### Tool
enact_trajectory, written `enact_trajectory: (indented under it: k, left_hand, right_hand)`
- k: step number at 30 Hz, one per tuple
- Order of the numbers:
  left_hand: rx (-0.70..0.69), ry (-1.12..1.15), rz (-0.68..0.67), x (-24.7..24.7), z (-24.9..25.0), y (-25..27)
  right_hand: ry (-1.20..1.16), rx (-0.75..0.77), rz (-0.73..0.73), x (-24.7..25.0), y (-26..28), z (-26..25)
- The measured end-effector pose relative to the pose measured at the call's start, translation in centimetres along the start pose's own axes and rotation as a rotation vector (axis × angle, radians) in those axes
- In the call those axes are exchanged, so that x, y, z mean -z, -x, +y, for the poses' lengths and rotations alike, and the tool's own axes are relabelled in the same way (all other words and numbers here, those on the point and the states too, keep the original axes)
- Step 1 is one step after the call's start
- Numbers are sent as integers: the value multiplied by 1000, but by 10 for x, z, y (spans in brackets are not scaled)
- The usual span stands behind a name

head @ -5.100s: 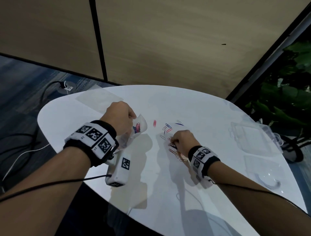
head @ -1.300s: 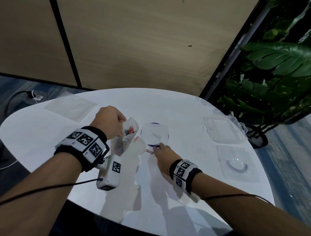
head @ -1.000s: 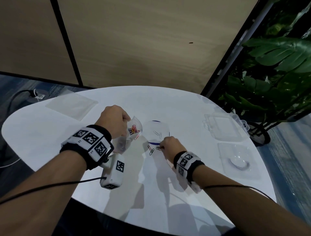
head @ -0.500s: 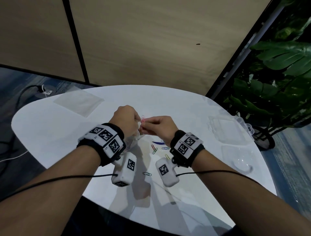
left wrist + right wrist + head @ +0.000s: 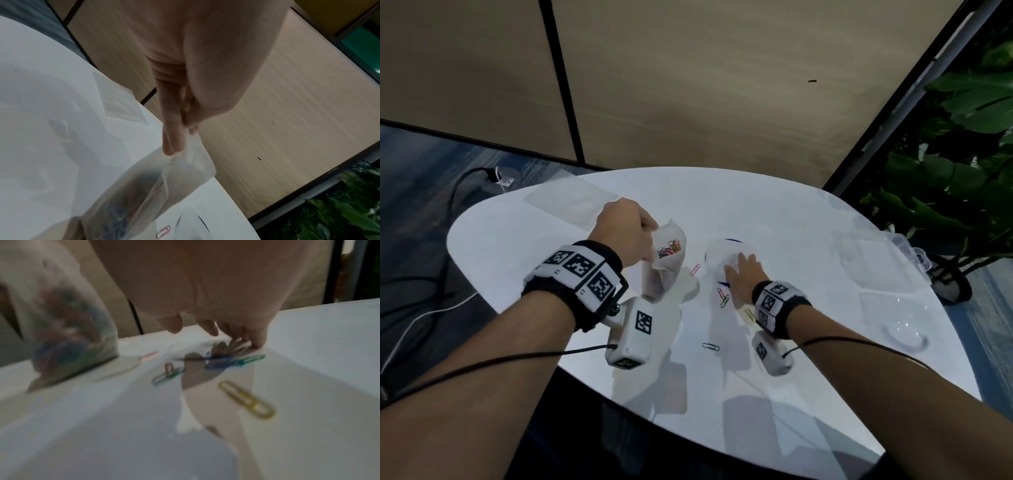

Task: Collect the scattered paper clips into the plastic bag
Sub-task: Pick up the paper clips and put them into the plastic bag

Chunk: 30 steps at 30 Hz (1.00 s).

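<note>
clear bag (image 5: 669, 260) stands upright on the table, mouth open, a tangle of coloured clips (image 5: 669, 247) inside. loose clips lie flat beside it: pink (image 5: 695, 269) just right of the bag, a red-and-green pair (image 5: 723, 297) nearer, yellow (image 5: 246, 400), and one dark clip (image 5: 711, 346) nearest.

Left hand (image 5: 195, 78) pinches the plastic bag (image 5: 164, 186) rim at its fingertips (image 5: 170, 146); bag hangs below, contents apparently paper clips (image 5: 117, 216), blurred.
</note>
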<state>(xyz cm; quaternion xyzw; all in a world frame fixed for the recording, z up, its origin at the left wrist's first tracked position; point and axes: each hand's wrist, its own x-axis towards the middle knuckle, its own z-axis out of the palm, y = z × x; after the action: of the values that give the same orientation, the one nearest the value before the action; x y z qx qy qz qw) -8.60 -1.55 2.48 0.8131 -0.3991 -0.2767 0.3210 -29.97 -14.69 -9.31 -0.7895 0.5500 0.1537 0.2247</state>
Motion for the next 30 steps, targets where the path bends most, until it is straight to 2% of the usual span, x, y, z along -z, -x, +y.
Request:
enact_trajectory:
  k: [3, 6, 8, 12, 14, 16, 18, 21, 22, 27, 30]
  left_hand:
    - [14, 20, 6, 9, -10, 1]
    - [-7, 5, 6, 13, -11, 3]
    - [-21, -16, 7, 12, -9, 3]
    - [-27, -44, 12, 8, -2, 3]
    - [-24, -52, -1, 5, 1, 4]
    - [-28, -57, -11, 2, 3, 6]
    - [-45, -73, -11, 0, 5, 8]
    - [-52, -100, -12, -2, 7, 10]
    - [-53, -107, -15, -2, 8, 11]
    - [-35, -106, -10, -5, 12, 11]
    - [-33, -101, -19, -8, 15, 10]
  right_hand:
    - [-46, 151, 66, -24, 0, -30]
    - [176, 367, 81, -36, 9, -53]
    - [361, 484, 79, -40, 22, -45]
    - [627, 651, 86, -30, 49, 10]
    - [713, 634, 104, -23, 58, 36]
    - [703, 561, 66, -22, 62, 54]
    - [568, 513, 21, -18, 60, 58]
    - [136, 393, 46, -5, 51, 50]
    - [84, 377, 53, -3, 47, 49]
    - [405, 397, -11, -26, 46, 53]
    - [564, 474, -16, -35, 51, 61]
